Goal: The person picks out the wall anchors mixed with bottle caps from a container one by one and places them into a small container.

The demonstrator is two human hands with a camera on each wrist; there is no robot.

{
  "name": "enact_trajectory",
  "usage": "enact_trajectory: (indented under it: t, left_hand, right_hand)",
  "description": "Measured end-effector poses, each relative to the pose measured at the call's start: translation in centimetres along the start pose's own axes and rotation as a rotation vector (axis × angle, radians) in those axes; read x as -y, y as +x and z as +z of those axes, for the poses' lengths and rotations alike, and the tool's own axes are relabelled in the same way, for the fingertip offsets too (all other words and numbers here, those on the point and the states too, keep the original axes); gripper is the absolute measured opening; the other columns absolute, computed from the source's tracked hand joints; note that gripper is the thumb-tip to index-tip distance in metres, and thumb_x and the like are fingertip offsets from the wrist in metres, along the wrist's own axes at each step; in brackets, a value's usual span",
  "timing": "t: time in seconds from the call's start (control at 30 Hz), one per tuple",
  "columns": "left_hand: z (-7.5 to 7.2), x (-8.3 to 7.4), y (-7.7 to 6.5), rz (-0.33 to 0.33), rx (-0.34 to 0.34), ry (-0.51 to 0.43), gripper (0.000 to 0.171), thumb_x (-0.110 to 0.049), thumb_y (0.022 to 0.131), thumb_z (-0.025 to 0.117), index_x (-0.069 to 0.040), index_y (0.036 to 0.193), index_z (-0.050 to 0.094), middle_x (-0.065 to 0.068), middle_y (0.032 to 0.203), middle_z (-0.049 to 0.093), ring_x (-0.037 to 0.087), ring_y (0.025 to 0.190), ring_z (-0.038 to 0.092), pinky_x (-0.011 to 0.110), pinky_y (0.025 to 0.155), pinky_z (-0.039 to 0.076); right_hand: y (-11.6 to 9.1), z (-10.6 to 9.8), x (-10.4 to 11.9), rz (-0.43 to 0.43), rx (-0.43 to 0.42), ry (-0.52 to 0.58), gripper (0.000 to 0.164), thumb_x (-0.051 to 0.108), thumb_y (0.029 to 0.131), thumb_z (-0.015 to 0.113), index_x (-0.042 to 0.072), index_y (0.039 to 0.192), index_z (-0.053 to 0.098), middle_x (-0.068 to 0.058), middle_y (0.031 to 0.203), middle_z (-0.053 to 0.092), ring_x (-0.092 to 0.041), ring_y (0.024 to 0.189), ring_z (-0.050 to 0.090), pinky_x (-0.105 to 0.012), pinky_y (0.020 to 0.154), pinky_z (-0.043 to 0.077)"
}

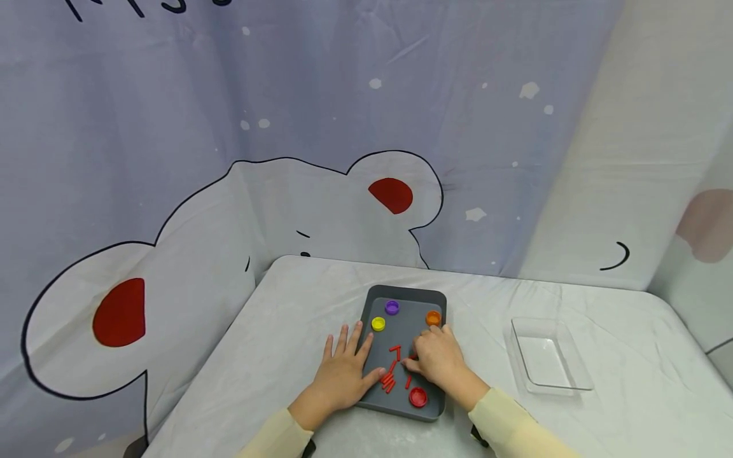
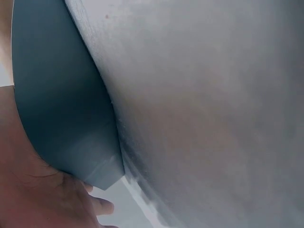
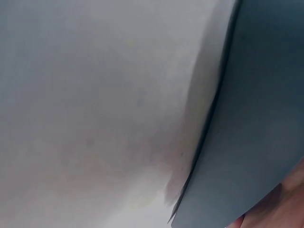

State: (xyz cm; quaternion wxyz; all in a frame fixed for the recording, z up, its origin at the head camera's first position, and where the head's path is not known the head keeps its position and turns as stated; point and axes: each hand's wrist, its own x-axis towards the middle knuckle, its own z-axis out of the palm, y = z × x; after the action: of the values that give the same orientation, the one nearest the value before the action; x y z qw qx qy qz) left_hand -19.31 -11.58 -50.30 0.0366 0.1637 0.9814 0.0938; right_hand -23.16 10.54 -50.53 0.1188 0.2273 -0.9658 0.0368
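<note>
White-covered table [image 1: 275,331]: red sticks [image 1: 387,380] in gray tray [image 1: 412,313], between hands [image 1: 340,375] [image 1: 441,356].

Grey tray [image 1: 413,315] is looking matt, red cup [image 1: 418,397] by its near right corner is shining like plastic, clear box [image 1: 550,356] toward the right edge of the cloth-covered table [image 1: 481,302] is gleaming.

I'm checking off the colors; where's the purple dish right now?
In the head view, the purple dish sits at the far end of the gray tray, beyond the yellow dish and left of the orange dish.
</note>
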Motion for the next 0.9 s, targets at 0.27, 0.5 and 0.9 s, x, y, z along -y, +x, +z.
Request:
enact_trajectory:
  t: [0.27, 0.5, 0.9]
  left_hand:
    - [0.2, 0.0, 0.1, -0.006, -0.004, 0.016, 0.078, -0.064, 0.101, 0.042, -0.015, 0.16, 0.033, 0.013, 0.17, 0.013, 0.043, 0.154, 0.009, 0.066, 0.119, 0.01]
    - [0.1, 0.0, 0.1, -0.005, -0.01, 0.014, 0.077, -0.063, 0.101, 0.044, -0.013, 0.159, 0.035, 0.014, 0.169, 0.014, 0.044, 0.154, 0.01, 0.066, 0.119, 0.011]
    - [0.5, 0.1, 0.1, -0.013, -0.011, 0.02, 0.078, -0.065, 0.1, 0.042, -0.015, 0.16, 0.034, 0.012, 0.17, 0.012, 0.042, 0.155, 0.009, 0.066, 0.119, 0.01]
  right_hand:
    - [0.0, -0.1, 0.0, -0.002, -0.008, 0.005, 0.043, 0.047, 0.077, 0.084, 0.014, 0.064, 0.06, 0.001, 0.067, 0.057, -0.022, 0.071, 0.054, -0.037, 0.068, 0.033]
    - [-0.2, -0.2, -0.4, -0.018, 0.009, 0.07, 0.033, 0.035, 0.078, 0.086, 0.014, 0.069, 0.062, 0.002, 0.069, 0.056, -0.023, 0.075, 0.054, -0.038, 0.069, 0.034]
    - [-0.5, -0.5, -1.0, -0.048, -0.003, 0.126, 0.022, 0.014, 0.072, 0.08, 0.018, 0.066, 0.059, 0.006, 0.068, 0.051, -0.018, 0.071, 0.049, -0.034, 0.068, 0.031]
